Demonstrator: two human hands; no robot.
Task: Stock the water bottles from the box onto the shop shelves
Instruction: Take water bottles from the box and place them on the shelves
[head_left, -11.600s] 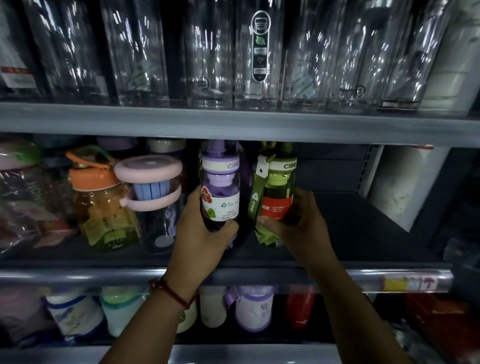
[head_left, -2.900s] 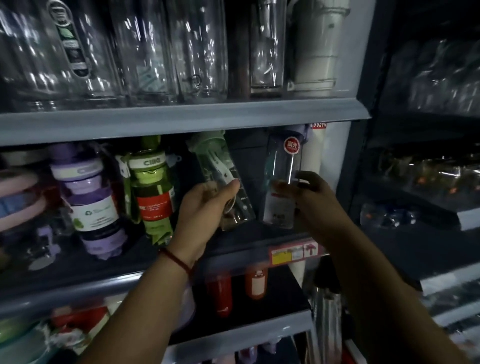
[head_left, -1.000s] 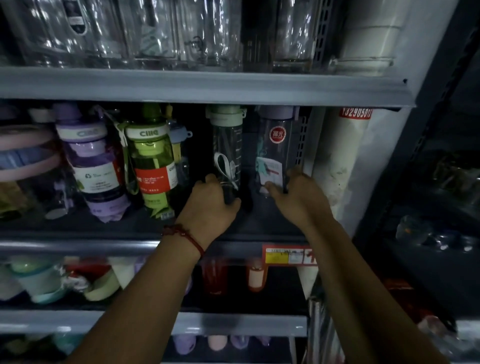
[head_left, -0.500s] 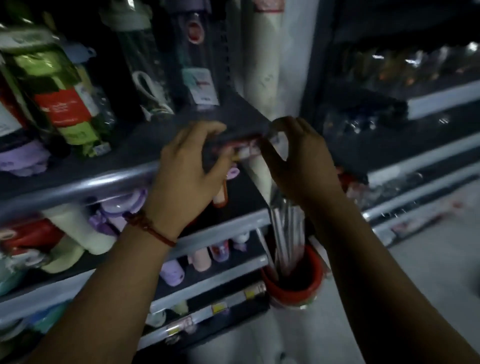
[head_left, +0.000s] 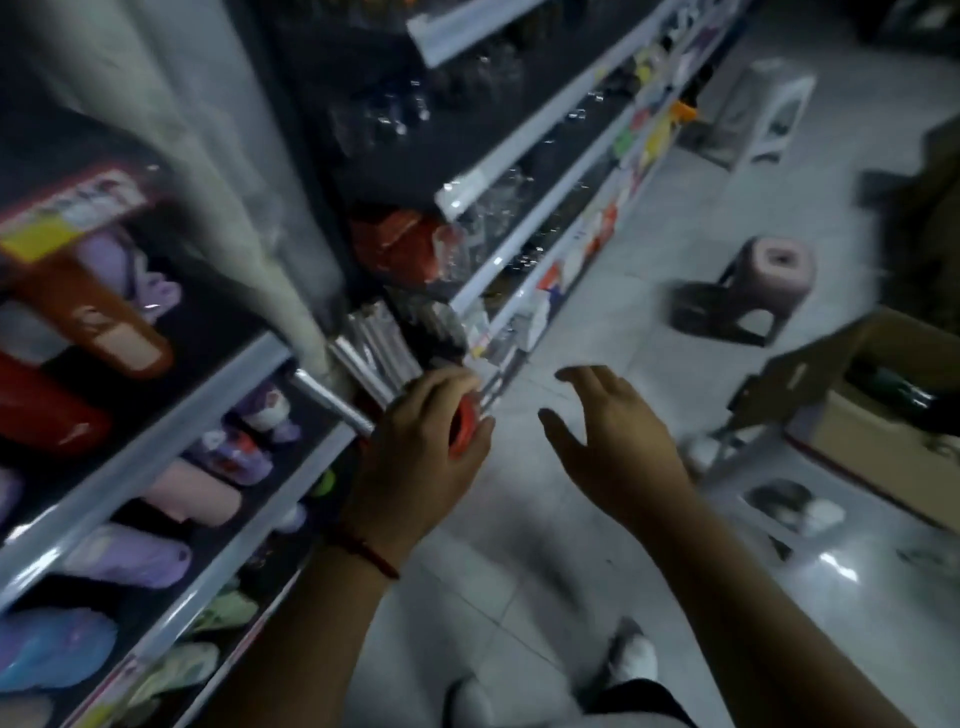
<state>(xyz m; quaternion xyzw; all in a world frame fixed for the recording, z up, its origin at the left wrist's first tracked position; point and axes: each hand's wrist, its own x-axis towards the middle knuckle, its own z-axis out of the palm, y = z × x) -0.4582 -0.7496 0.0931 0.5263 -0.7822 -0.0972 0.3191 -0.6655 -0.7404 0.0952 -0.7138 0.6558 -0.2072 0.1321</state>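
Pale tiled floor (head_left: 613, 312) lies open between the shelves (head_left: 156, 451) on our left and the cardboard box (head_left: 857, 441) at the near right edge, with a pink stool (head_left: 774, 270) farther off. Dark water bottles (head_left: 904, 392) lie in the box. Our right hand (head_left: 613, 447) hangs over bare floor, fingers spread. Our left hand (head_left: 415, 467) is near the shelf edge, fingers loosely bent and holding nothing, with a red bucket (head_left: 462, 426) behind it.

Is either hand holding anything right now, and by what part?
Right hand: empty, fingers spread. Left hand: curled over something red, too blurred to tell a grip.
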